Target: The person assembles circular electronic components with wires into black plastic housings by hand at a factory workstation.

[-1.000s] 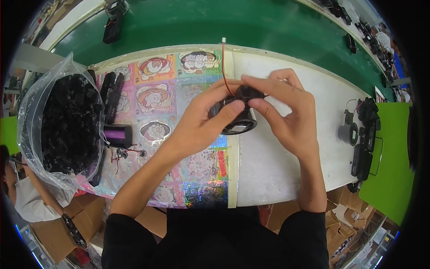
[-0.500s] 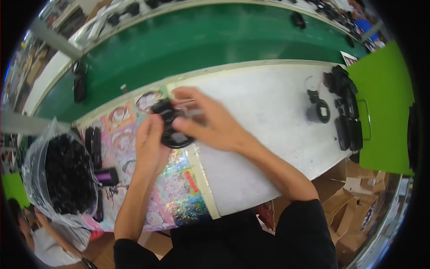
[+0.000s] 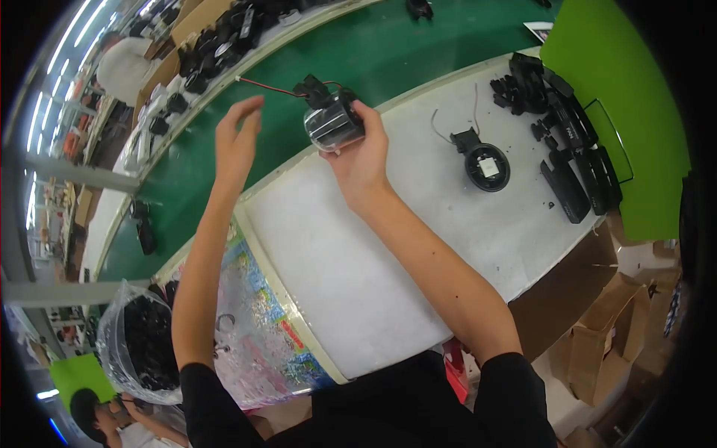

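Observation:
My right hand (image 3: 362,160) grips a round black part with a clear cylindrical cup (image 3: 328,128), held up over the far edge of the white tabletop. A square black bracket (image 3: 314,91) sticks up from this part, and a thin red and black wire (image 3: 269,86) trails from it toward the left. Empty and slightly spread, my left hand (image 3: 237,142) is raised over the green surface, apart from the part. A similar round black part (image 3: 487,166) with a white square in its middle and loose wires lies on the white tabletop (image 3: 328,276).
Black plastic housings (image 3: 571,142) stand heaped by a green panel (image 3: 635,127) on the right. At left is a clear bag of small black parts (image 3: 149,336). Beyond runs a green conveyor belt (image 3: 448,52). A cardboard box (image 3: 605,343) sits low right; another person (image 3: 134,425) is at lower left.
Both hands have moved apart; the left has let go of the round part. My right hand has carried it farther out, its clear cup turned into view. The view has shifted to the right.

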The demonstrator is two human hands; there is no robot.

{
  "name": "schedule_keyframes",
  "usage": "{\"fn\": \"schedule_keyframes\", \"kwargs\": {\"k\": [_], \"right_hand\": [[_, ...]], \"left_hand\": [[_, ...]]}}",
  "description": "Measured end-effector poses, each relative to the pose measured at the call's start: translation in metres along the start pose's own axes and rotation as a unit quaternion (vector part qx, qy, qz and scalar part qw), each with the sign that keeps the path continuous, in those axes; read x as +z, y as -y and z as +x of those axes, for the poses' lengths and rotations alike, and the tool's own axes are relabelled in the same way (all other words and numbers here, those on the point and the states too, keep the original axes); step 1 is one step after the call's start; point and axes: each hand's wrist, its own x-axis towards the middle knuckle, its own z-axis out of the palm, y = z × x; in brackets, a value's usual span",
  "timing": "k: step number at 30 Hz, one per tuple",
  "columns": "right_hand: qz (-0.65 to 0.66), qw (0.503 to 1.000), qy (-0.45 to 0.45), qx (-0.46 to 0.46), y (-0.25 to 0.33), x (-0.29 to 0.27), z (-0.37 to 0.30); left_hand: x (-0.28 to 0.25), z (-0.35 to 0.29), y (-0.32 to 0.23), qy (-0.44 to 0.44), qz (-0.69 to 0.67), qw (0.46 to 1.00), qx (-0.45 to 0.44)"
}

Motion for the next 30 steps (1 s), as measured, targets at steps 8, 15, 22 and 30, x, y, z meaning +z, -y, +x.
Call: {"fn": "schedule_keyframes", "kwargs": {"k": [8, 15, 22, 30], "right_hand": [[0.233, 0.971, 0.051, -0.03, 0.029, -0.019, 0.033], [0.24, 0.971, 0.002, -0.01, 0.032, -0.023, 0.043], [0.24, 0.97, 0.016, 0.022, 0.035, -0.023, 0.043], [0.202, 0.979, 0.031, -0.018, 0.031, -0.021, 0.048]], "left_hand": [[0.141, 0.21, 0.009, 0.108, 0.394, 0.824, 0.392], [0.231, 0.302, -0.056, 0.079, 0.47, 0.699, 0.533], [0.22, 0.296, -0.046, 0.118, 0.413, 0.73, 0.532], [0.093, 0.186, -0.038, 0.029, 0.175, 0.939, 0.295]]}}
